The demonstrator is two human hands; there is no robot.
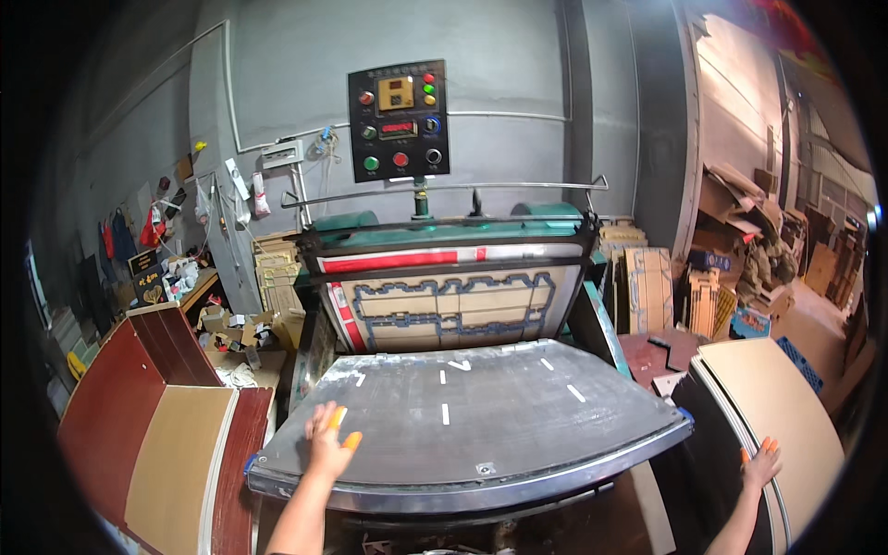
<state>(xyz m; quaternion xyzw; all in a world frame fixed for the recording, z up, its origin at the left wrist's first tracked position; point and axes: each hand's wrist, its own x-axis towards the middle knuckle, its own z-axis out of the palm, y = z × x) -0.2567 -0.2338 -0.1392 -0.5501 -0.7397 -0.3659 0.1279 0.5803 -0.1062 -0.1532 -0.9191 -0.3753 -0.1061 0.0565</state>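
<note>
Two open hands are resting on separate surfaces at a die-cutting press.

The left hand (pixel 326 442), fingers spread and holding nothing, is lying flat on the grey metal platen (pixel 481 416) near its front left corner; the right hand (pixel 760 462), also spread and empty, is touching the cardboard sheet stack (pixel 786 407) just right of the platen.

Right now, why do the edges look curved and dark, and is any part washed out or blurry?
Head view: the fisheye lens bows the metal platen's front edge and leaves black corners. Daylight at upper right washes out the cardboard stacks; the left wall sits in shade. The control panel is sharp. The left hand and right hand look slightly soft.
</note>
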